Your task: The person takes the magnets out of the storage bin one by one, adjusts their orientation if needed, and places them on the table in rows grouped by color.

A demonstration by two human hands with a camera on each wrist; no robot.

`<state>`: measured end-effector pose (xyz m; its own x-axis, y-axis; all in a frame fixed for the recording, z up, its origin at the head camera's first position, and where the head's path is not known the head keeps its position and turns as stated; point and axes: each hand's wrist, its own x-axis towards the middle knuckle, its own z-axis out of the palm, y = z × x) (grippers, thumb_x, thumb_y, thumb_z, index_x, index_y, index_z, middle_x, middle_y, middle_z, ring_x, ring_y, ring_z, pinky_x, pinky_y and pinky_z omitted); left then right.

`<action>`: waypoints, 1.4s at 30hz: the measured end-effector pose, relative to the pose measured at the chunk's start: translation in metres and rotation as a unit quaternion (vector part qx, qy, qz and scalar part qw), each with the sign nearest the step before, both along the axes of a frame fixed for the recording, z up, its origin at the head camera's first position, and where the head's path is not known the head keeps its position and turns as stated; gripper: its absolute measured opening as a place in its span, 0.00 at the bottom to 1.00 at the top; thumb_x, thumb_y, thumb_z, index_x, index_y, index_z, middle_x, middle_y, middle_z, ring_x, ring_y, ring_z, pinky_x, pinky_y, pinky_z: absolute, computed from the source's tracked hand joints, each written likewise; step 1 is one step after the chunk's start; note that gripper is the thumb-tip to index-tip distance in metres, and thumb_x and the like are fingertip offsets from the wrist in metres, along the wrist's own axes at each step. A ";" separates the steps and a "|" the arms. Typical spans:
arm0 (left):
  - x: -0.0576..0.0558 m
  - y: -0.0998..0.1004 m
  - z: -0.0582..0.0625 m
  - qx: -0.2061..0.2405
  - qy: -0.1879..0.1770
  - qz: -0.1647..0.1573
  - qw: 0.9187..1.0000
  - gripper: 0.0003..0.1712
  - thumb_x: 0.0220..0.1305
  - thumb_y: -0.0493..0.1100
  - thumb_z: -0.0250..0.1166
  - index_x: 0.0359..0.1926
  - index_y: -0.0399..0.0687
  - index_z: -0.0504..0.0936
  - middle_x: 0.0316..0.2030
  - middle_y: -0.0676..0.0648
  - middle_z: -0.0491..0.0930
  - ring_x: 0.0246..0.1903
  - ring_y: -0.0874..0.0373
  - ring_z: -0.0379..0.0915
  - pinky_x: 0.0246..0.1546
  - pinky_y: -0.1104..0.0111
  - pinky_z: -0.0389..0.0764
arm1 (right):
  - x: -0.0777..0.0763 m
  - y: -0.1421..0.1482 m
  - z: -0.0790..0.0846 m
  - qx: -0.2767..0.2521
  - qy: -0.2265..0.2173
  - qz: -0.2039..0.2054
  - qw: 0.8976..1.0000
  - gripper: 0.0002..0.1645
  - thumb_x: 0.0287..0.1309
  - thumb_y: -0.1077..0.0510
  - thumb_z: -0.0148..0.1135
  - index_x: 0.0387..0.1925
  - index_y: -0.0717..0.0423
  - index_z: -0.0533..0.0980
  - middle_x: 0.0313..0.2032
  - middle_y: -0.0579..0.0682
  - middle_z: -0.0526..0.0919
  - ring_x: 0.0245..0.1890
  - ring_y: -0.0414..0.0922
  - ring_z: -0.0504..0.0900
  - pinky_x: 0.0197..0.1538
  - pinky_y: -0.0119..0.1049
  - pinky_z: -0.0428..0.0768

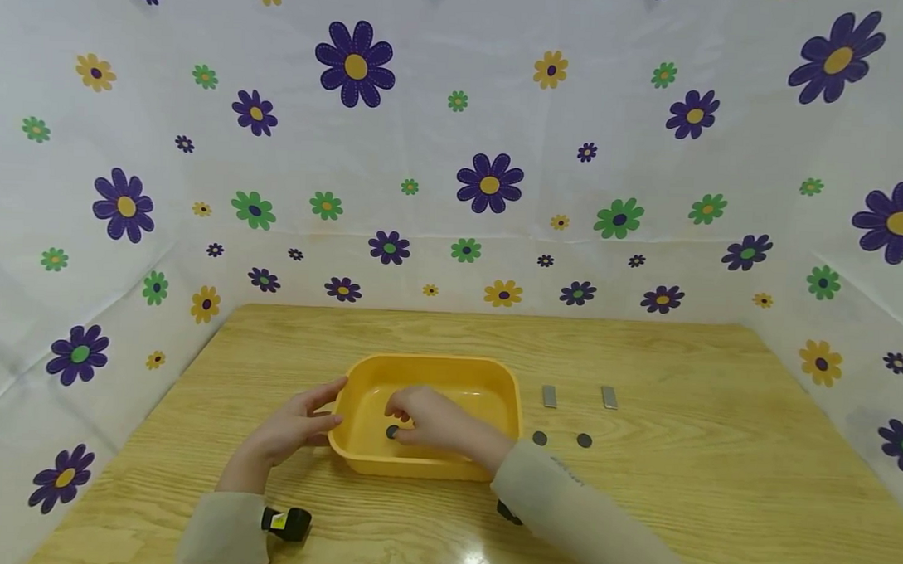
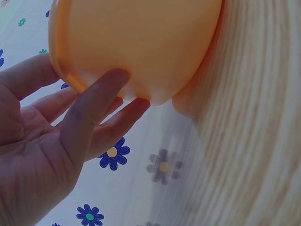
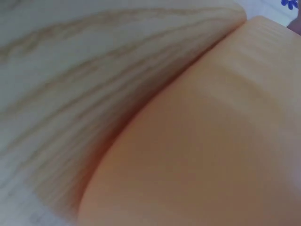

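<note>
A yellow plastic tray (image 1: 500, 470) stands on the wooden table. At its left end is my left hand (image 1: 291, 430), fingers spread and fairly straight against the outside. In the left wrist view my left thumb (image 2: 104, 94) rests on the tray's outer wall. My right hand (image 1: 432, 418) reaches over the near rim into the tray with bent fingers. Beside its thumb tip is a small dark round disc (image 1: 391, 432); whether the fingers pinch it cannot be made out. The right wrist view shows only the tray's outer wall (image 3: 197, 141), not the hand.
Right of the tray lie two dark discs, the nearer disc (image 1: 539, 439) and another disc (image 1: 584, 440). Behind them are two small grey rectangular pieces, one piece (image 1: 549, 397) left of the other piece (image 1: 609, 397). Flower-printed white cloth (image 1: 426, 148) hangs around the table (image 1: 677, 456).
</note>
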<state>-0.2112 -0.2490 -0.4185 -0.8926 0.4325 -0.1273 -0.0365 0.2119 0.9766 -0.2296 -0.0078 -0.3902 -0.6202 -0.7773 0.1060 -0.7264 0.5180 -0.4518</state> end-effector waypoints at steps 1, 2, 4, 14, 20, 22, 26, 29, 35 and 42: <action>0.000 0.000 0.000 0.000 0.001 0.000 1.000 0.38 0.62 0.38 0.54 0.68 0.42 0.45 0.66 0.35 0.37 0.60 0.36 0.48 0.44 0.59 0.74 | 0.000 -0.001 -0.001 0.005 -0.003 -0.004 1.000 0.14 0.49 0.62 0.62 0.40 0.61 0.75 0.36 0.51 0.78 0.35 0.41 0.75 0.37 0.25 0.72; 0.000 0.000 0.000 0.000 0.001 0.000 1.000 0.38 0.62 0.39 0.54 0.68 0.42 0.45 0.66 0.35 0.37 0.60 0.36 0.48 0.44 0.59 0.74 | 0.001 -0.002 -0.002 0.010 -0.004 -0.007 1.000 0.14 0.50 0.62 0.62 0.40 0.61 0.75 0.36 0.51 0.77 0.35 0.41 0.75 0.37 0.24 0.72; 0.000 0.000 -0.001 0.000 0.001 0.001 1.000 0.38 0.62 0.39 0.55 0.68 0.42 0.46 0.66 0.35 0.38 0.60 0.36 0.48 0.44 0.58 0.74 | 0.001 -0.004 -0.004 0.018 -0.009 -0.013 1.000 0.14 0.50 0.61 0.62 0.41 0.60 0.75 0.36 0.50 0.77 0.35 0.41 0.75 0.37 0.24 0.72; -0.001 0.001 0.000 0.003 -0.003 0.003 1.000 0.36 0.63 0.36 0.53 0.68 0.42 0.45 0.66 0.35 0.37 0.61 0.37 0.45 0.45 0.58 0.73 | 0.000 -0.010 -0.012 0.052 0.029 -0.006 0.998 0.11 0.48 0.62 0.61 0.38 0.58 0.76 0.34 0.47 0.77 0.31 0.36 0.72 0.35 0.23 0.71; -0.001 0.001 0.001 0.001 -0.001 0.003 1.000 0.36 0.63 0.35 0.52 0.68 0.42 0.45 0.66 0.35 0.37 0.60 0.36 0.46 0.45 0.57 0.73 | 0.000 -0.011 -0.016 0.074 0.051 0.006 0.996 0.14 0.49 0.62 0.61 0.41 0.57 0.77 0.36 0.47 0.76 0.34 0.36 0.73 0.38 0.24 0.72; -0.001 0.001 0.001 0.002 -0.001 0.002 1.000 0.36 0.63 0.35 0.52 0.68 0.42 0.45 0.66 0.35 0.37 0.60 0.36 0.47 0.45 0.57 0.73 | 0.000 -0.010 -0.017 0.082 0.055 0.011 0.995 0.16 0.49 0.62 0.60 0.43 0.56 0.77 0.37 0.47 0.76 0.36 0.37 0.74 0.40 0.24 0.72; 0.000 0.001 0.001 0.005 -0.002 -0.001 1.000 0.36 0.63 0.36 0.52 0.68 0.42 0.45 0.66 0.35 0.37 0.60 0.36 0.48 0.45 0.58 0.73 | 0.000 -0.010 -0.020 0.100 0.061 0.024 0.993 0.17 0.51 0.62 0.59 0.46 0.56 0.77 0.37 0.47 0.76 0.38 0.38 0.74 0.41 0.24 0.72; 0.000 0.001 0.000 0.007 -0.002 -0.002 1.000 0.36 0.63 0.36 0.52 0.68 0.42 0.45 0.66 0.35 0.37 0.60 0.36 0.47 0.45 0.58 0.73 | 0.000 -0.010 -0.022 0.116 0.068 0.030 0.991 0.17 0.52 0.61 0.59 0.46 0.54 0.77 0.37 0.47 0.75 0.37 0.38 0.74 0.41 0.24 0.72; -0.001 0.001 0.000 0.004 -0.004 0.007 1.000 0.36 0.63 0.35 0.52 0.68 0.42 0.46 0.66 0.36 0.38 0.61 0.37 0.46 0.45 0.57 0.73 | -0.002 -0.010 -0.026 0.135 0.094 0.049 0.985 0.11 0.53 0.60 0.59 0.41 0.52 0.78 0.33 0.46 0.73 0.33 0.37 0.71 0.37 0.23 0.70; -0.001 0.001 -0.001 0.005 -0.006 0.008 1.000 0.36 0.63 0.35 0.52 0.67 0.42 0.46 0.66 0.36 0.38 0.61 0.37 0.45 0.45 0.57 0.73 | -0.002 -0.010 -0.026 0.139 0.101 0.047 0.984 0.09 0.52 0.61 0.60 0.37 0.52 0.79 0.32 0.45 0.73 0.31 0.37 0.71 0.34 0.22 0.69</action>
<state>-0.2127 -0.2481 -0.4192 -0.8978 0.4195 -0.1340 -0.0514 0.2024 0.9780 -0.2311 -0.0174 -0.4158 -0.5323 -0.8466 -0.0050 -0.8375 0.5274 -0.1432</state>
